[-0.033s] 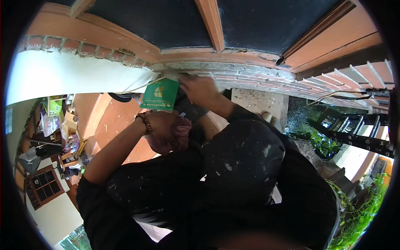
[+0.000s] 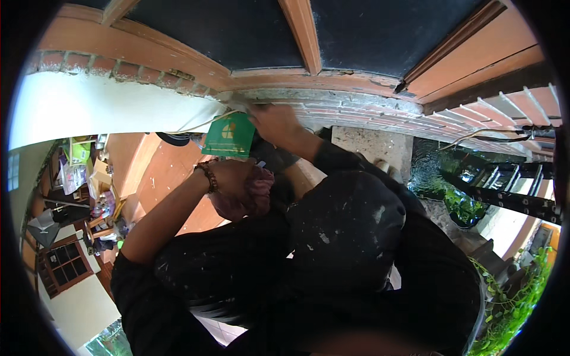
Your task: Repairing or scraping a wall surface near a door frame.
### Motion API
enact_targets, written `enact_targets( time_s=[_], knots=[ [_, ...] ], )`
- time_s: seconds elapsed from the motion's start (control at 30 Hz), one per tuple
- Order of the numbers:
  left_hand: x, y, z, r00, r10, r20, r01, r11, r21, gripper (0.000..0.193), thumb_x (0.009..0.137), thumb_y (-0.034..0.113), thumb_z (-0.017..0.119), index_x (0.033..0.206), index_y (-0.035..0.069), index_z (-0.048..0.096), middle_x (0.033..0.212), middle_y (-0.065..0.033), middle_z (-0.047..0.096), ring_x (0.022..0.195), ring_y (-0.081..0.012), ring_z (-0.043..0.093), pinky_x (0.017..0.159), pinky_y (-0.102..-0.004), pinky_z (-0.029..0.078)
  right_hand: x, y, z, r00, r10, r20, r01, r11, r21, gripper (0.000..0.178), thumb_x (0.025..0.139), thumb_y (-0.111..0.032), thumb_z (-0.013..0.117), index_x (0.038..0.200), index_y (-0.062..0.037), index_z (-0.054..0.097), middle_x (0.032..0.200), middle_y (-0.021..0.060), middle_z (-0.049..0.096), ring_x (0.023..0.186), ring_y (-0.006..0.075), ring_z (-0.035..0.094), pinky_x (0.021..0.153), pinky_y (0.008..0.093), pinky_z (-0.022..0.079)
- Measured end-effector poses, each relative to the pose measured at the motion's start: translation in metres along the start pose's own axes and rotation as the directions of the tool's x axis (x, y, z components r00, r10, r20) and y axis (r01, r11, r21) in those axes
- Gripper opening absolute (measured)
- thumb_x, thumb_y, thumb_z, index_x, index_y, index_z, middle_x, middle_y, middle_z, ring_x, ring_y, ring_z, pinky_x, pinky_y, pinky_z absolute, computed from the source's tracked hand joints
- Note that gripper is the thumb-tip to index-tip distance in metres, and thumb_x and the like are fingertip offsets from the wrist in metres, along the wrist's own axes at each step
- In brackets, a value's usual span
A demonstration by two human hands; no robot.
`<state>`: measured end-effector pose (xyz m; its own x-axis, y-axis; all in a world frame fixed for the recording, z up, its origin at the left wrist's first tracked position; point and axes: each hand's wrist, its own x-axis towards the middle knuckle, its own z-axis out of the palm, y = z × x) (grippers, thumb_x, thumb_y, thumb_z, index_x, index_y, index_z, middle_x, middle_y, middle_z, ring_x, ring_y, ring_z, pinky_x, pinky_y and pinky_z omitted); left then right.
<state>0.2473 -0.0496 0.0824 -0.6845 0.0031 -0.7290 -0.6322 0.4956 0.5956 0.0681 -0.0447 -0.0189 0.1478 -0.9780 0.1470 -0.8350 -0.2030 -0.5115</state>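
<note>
Bent over my knees, I have my left hand (image 2: 234,176), with a beaded bracelet at the wrist, closed on a crumpled mauve cloth (image 2: 240,204). A green sheet or packet (image 2: 230,135) with a pale emblem stands just beyond that hand, its lower edge meeting the fingers; whether they grip it too I cannot tell. My right hand (image 2: 278,127) reaches to the brick ledge (image 2: 320,101) under the window frame, beside the sheet's upper right corner. Its fingers are bent and blurred around a greyish thing too smeared to name.
A white wall panel (image 2: 119,104) runs left, with a thin cable (image 2: 208,120) along its lower edge. On the right are a pond (image 2: 433,172), a dark ladder (image 2: 510,190) and green plants (image 2: 516,302). Boxes and bags (image 2: 98,178) crowd the far left.
My right hand has shifted slightly left along the ledge, toward the green sheet. The left hand and the cloth have barely moved.
</note>
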Motion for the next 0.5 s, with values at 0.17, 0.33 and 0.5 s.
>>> enact_targets(
  time_s=[0.17, 0.33, 0.5],
  knots=[
    [-0.014, 0.053, -0.025, 0.982, -0.129, 0.140, 0.130, 0.991, -0.002, 0.021, 0.070, 0.014, 0.079, 0.077, 0.008, 0.060, 0.080, -0.0045, 0.066, 0.076, -0.0177, 0.063, 0.067, -0.0342, 0.051, 0.022, 0.030, 0.046, 0.993, -0.100, -0.066, 0.083, 0.971, -0.223, 0.036, 0.097, -0.023, 0.057, 0.132, -0.0130, 0.062, 0.078, 0.0084, 0.073, 0.070, 0.0265, 0.073, 0.055, 0.0389, 0.056],
    [-0.014, 0.006, 0.002, 0.988, -0.022, 0.155, 0.060, 0.968, -0.245, 0.033, 0.069, 0.018, 0.085, 0.080, 0.012, 0.055, 0.082, 0.0002, 0.063, 0.079, -0.0145, 0.060, 0.075, -0.0320, 0.051, -0.073, 0.062, -0.046, 0.955, 0.288, -0.067, -0.294, 0.948, -0.122, 0.033, 0.100, -0.030, 0.057, 0.131, -0.0209, 0.064, 0.085, 0.0094, 0.074, 0.069, 0.0285, 0.073, 0.055, 0.0396, 0.056],
    [0.003, -0.028, 0.013, 0.994, 0.022, 0.110, 0.000, 0.981, -0.194, 0.037, 0.073, 0.024, 0.083, 0.079, 0.009, 0.049, 0.072, 0.0008, 0.051, 0.067, -0.0135, 0.050, 0.068, -0.0308, 0.049, -0.185, 0.098, -0.117, 0.828, 0.513, -0.229, -0.542, 0.836, -0.088, 0.031, 0.101, -0.034, 0.059, 0.128, -0.0260, 0.069, 0.071, 0.0131, 0.071, 0.063, 0.0334, 0.071, 0.059, 0.0438, 0.057]
  ],
)
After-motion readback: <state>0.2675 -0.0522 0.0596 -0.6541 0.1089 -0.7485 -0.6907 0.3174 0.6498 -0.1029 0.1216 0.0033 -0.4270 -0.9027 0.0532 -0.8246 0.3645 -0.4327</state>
